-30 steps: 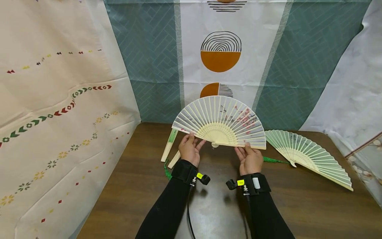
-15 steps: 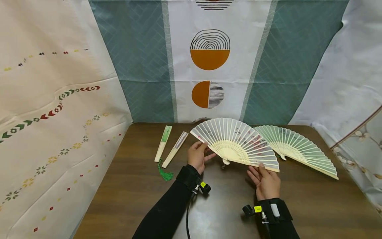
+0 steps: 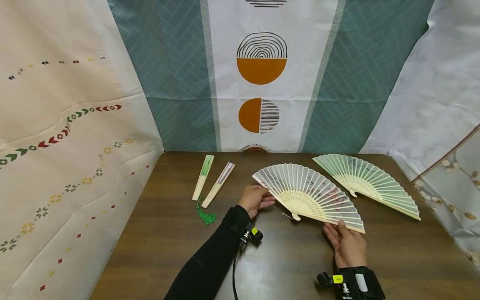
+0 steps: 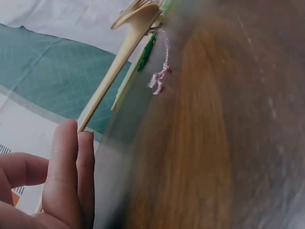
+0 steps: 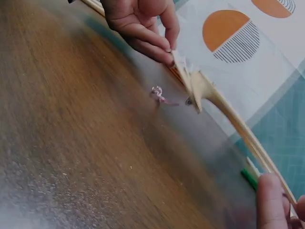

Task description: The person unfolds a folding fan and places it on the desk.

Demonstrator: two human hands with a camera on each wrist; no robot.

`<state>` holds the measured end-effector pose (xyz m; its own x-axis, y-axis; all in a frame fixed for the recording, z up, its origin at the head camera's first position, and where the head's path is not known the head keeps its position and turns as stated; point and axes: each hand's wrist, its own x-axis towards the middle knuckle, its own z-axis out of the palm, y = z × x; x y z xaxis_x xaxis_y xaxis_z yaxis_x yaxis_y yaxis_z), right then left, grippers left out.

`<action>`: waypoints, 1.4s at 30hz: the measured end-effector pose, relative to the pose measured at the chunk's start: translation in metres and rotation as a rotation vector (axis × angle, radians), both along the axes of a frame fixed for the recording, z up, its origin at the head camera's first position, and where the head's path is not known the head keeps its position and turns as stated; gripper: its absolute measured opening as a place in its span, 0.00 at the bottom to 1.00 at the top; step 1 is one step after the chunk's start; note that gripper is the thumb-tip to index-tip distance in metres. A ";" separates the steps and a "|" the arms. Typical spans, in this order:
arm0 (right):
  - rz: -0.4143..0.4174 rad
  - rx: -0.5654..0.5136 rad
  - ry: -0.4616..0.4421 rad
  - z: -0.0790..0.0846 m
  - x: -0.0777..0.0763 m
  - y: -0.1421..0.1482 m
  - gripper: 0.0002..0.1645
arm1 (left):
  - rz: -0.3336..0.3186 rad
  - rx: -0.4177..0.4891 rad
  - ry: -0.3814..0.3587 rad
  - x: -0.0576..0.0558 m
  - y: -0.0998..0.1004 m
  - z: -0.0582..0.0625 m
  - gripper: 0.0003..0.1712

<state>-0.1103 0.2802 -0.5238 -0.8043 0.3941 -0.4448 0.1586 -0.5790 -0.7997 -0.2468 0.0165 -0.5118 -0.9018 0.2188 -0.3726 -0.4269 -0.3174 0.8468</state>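
Note:
A white folding fan (image 3: pixel 313 193) with pink blossom print is spread wide between my hands, its pivot towards me. My left hand (image 3: pixel 256 201) pinches its left guard stick, while my right hand (image 3: pixel 348 246) holds the right end between thumb and fingers. From the pivot hangs a pink knotted cord (image 4: pixel 163 71) in the left wrist view. The fan is low over the wooden table; whether it touches the top I cannot tell. Behind it to the right lies a spread green folding fan (image 3: pixel 376 189).
Two folded fans lie at the left on the table (image 3: pixel 168 246): one green-topped fan (image 3: pixel 203 178) and one purplish-topped fan (image 3: pixel 218 185). A green tassel (image 3: pixel 206 216) lies by them. Patterned cloth (image 3: pixel 176 83) hangs behind the table's back edge.
Both hands have lowered the white fan from in front of the backdrop towards the table, shifting it to the right and nearer me. The folded fans and tassel have come into full view.

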 end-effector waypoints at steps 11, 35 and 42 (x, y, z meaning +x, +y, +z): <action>0.065 0.002 -0.100 0.003 0.005 0.012 0.17 | -0.068 0.004 -0.037 -0.001 0.006 -0.008 0.05; -0.038 0.034 -0.211 0.008 0.015 0.022 0.14 | -0.135 -0.021 -0.018 -0.004 0.017 -0.010 0.23; -0.054 -0.054 -0.194 0.012 0.019 0.027 0.24 | -0.147 -0.017 -0.010 -0.006 0.017 -0.009 0.22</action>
